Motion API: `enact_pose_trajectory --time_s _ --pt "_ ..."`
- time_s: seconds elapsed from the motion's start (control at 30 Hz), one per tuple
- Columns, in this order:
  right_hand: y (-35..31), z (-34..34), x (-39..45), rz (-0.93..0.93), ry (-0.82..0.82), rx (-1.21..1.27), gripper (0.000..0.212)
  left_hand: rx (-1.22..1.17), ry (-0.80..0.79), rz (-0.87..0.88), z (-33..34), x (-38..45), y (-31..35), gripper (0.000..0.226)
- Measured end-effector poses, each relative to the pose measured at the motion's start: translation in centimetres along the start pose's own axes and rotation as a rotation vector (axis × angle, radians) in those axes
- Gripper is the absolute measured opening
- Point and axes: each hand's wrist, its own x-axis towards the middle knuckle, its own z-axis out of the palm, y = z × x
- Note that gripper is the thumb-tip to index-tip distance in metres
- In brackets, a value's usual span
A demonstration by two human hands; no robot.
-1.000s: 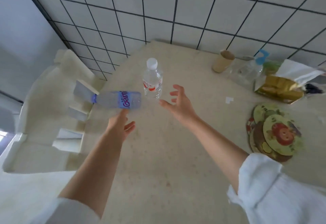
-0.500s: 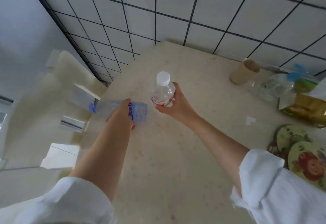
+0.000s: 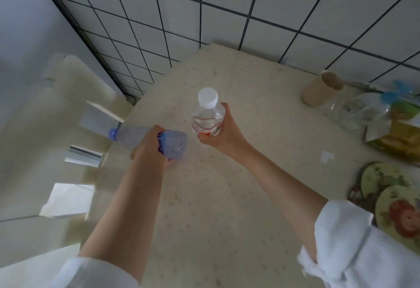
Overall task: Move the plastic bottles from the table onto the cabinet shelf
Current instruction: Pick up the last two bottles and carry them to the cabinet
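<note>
My left hand (image 3: 150,149) grips a clear bottle with a blue cap and blue label (image 3: 131,136); it lies on its side, cap pointing left over the edge of the beige table (image 3: 204,197). My right hand (image 3: 223,133) is wrapped around an upright clear bottle with a white cap and red label (image 3: 208,113), held a little above the table's middle. Left of the table stands a pale cabinet (image 3: 56,106) with shelf-like steps.
A brown paper cup (image 3: 322,89) lies by the tiled wall. Clear plastic bags and a yellow packet (image 3: 395,138) crowd the right side. Round patterned coasters (image 3: 397,203) sit at the right edge, and a small white scrap (image 3: 327,157) lies near them.
Both hands went from open beside the bottles to closed on them. The white-capped bottle now looks lifted off the table; the camera has drifted left and closer.
</note>
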Motion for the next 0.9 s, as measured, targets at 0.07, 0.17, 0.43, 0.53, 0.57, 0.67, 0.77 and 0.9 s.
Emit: enact_pose_trajectory --time_s 0.07,0.17,0.43,0.53,0.57,0.67,0.77,0.9 --pt "0.5 -0.2 -0.5 -0.003 0.004 0.021 0.070 -0.025 -0.054 0.032 -1.2 -0.5 -1.0 0.025" --pt "0.1 -0.4 -1.0 -0.015 0.002 0.026 0.066 -0.146 -0.278 0.197 -2.9 -1.6 -2.4 0.032" --pt "-1.2 -0.5 -5.5 0.088 -0.008 -0.001 0.076 -0.255 -0.478 0.285 -6.1 -3.9 -5.9 0.025" --pt "-0.5 -0.6 -10.3 0.147 0.036 -0.004 0.069 -0.094 -0.400 0.376 -6.8 -5.6 -7.1 0.039" --pt "-0.2 -0.7 -11.9 0.161 0.063 -0.002 0.065 -0.039 -0.373 0.410 -7.0 -6.3 -7.6 0.051" --pt "0.7 -0.6 -17.2 0.215 0.160 0.065 0.057 0.131 -0.301 0.465 -7.9 -9.0 -9.0 0.077" --pt "1.2 -0.1 -22.0 0.291 0.289 0.130 0.051 0.277 -0.317 0.510 -8.8 -11.6 -10.8 0.080" --pt "1.1 1.3 -27.5 0.360 0.462 0.218 0.048 0.387 -0.318 0.528 -10.1 -14.1 -13.4 0.070"
